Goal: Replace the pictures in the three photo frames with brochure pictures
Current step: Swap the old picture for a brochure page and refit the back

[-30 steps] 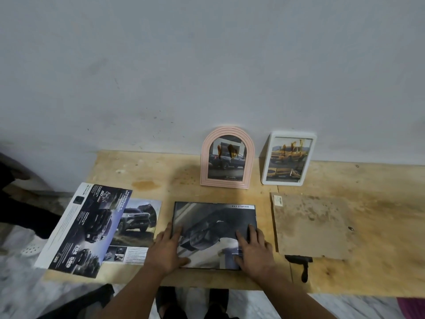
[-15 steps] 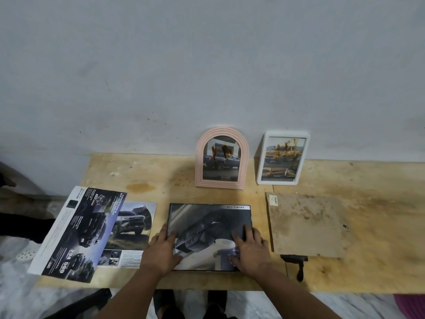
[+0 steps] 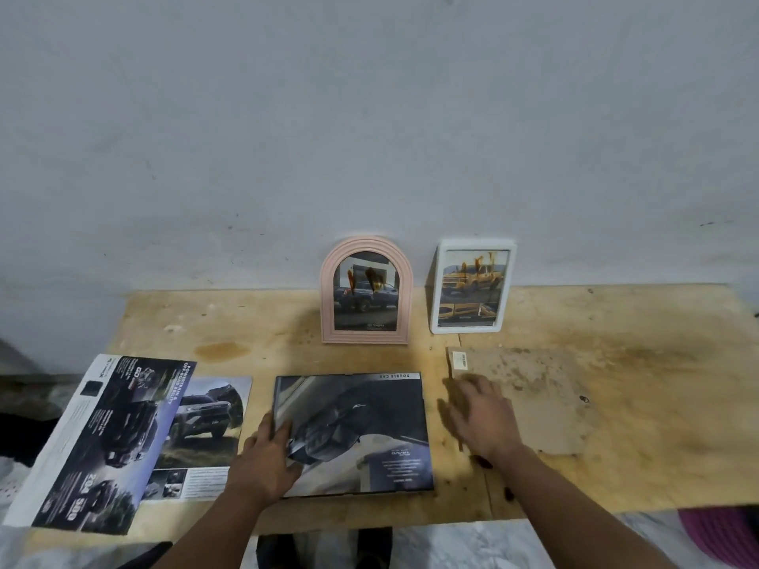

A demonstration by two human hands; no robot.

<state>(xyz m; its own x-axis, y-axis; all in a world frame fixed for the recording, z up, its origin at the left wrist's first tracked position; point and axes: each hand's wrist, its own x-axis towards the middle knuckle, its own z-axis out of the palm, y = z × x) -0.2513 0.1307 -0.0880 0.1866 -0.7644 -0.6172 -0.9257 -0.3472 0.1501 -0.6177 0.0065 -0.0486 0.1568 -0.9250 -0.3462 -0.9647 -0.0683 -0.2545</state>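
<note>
Two hands at the black frame (image 3: 353, 435), my left hand (image 3: 265, 462) flat on its left edge, fingers straight, my right hand (image 3: 482, 416) blurred, spread over the backing board (image 3: 546, 400) just right of it.

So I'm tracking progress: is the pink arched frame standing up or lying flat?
Standing. The pink arched frame is upright against the wall, beside the white frame, with a truck picture inside.
</note>
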